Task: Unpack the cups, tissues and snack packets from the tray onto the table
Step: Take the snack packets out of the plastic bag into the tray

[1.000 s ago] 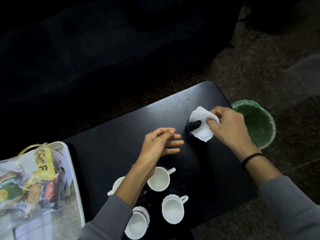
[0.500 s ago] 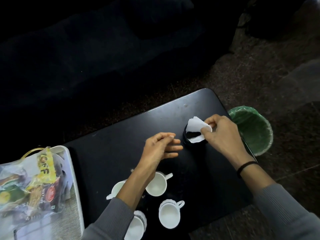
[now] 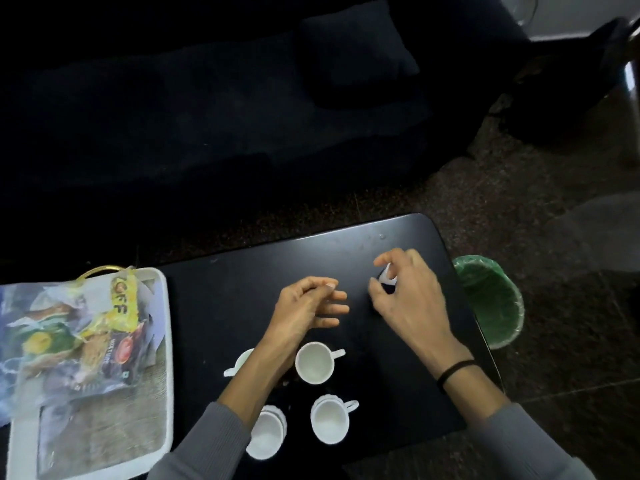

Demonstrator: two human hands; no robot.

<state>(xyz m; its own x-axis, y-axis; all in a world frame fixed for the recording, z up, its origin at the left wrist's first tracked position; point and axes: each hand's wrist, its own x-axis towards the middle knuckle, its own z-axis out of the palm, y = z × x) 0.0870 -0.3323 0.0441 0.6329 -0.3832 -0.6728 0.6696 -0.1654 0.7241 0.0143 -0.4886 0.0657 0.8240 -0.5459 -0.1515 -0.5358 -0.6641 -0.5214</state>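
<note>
On the glossy black table [image 3: 242,289], the right hand [image 3: 412,303] hovers near the far right corner. Its fingers [image 3: 398,254] are curled down around a crumpled white tissue [image 3: 387,278], of which only a small piece shows between thumb and forefinger. The hand is blurred and covers whatever lies beneath. The left hand [image 3: 304,306] hangs just beside it above the table, fingers loose and spread, holding nothing. Nearer the person, 4 white ceramic cups [image 3: 314,364] with handles stand upright and empty in a loose cluster on the table, 1 partly hidden by the left forearm. At the table's left edge lies a white rectangular tray [image 3: 167,358] with a gold handle [image 3: 100,270], holding colourful snack packets [image 3: 104,341] bundled in a clear plastic bag [image 3: 20,306]. A round bin with a green liner [image 3: 491,299] stands on the floor just beside the table's right edge.
</note>
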